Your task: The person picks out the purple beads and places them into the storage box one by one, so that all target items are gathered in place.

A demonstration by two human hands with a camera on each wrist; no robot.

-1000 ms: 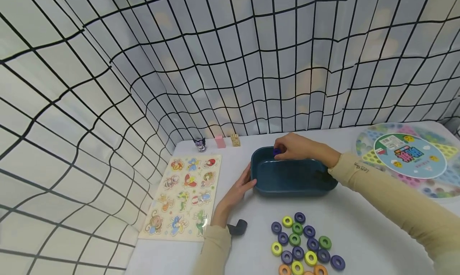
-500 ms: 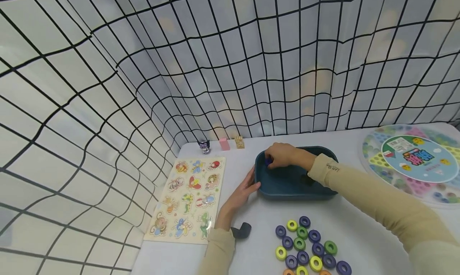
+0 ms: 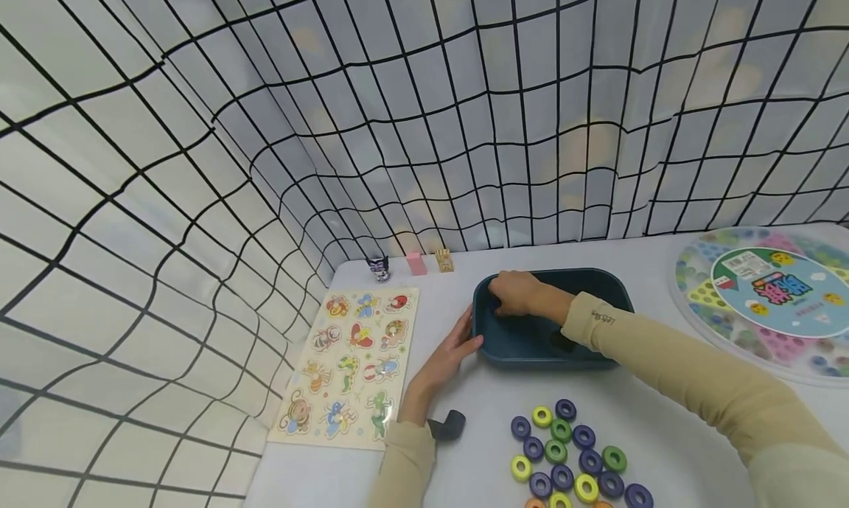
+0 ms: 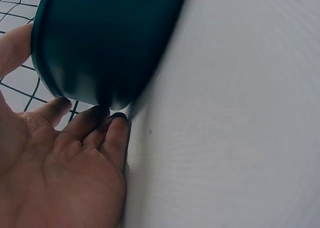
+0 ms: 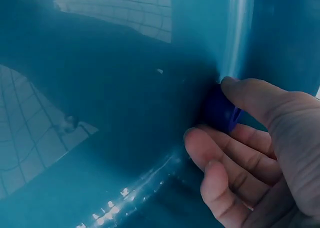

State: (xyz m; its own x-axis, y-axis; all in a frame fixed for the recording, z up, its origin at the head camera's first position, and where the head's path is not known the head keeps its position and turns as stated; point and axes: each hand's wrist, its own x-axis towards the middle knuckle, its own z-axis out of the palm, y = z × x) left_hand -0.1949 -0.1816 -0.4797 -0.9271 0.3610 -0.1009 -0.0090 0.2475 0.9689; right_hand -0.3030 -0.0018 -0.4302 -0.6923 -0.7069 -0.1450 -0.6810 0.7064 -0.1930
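A dark teal plastic tray [image 3: 530,365] stands on the white table. My left hand [image 3: 446,355] touches the tray's left end from outside; in the left wrist view its fairly straight fingers [image 4: 115,138] meet the end wall and the thumb lies at the rim. Inside the tray, in the far left corner, is my right hand [image 3: 524,294]. It pinches a small dark blue-purple ring [image 5: 217,108] between thumb and fingers, close to the tray's floor and wall. The head view hides this ring behind the hand.
Several purple, green, yellow and orange rings [image 3: 560,449] lie nearer me. A black pipe-shaped piece [image 3: 451,425] lies beside the left wrist. An insect picture board [image 3: 345,368] is at left, small figures [image 3: 416,263] behind, a round bead package [image 3: 769,294] at right. Black netting surrounds the table.
My right hand has moved left and down into the tray's far left corner with the ring. The left hand stays at the tray's end. The head view has shifted slightly.
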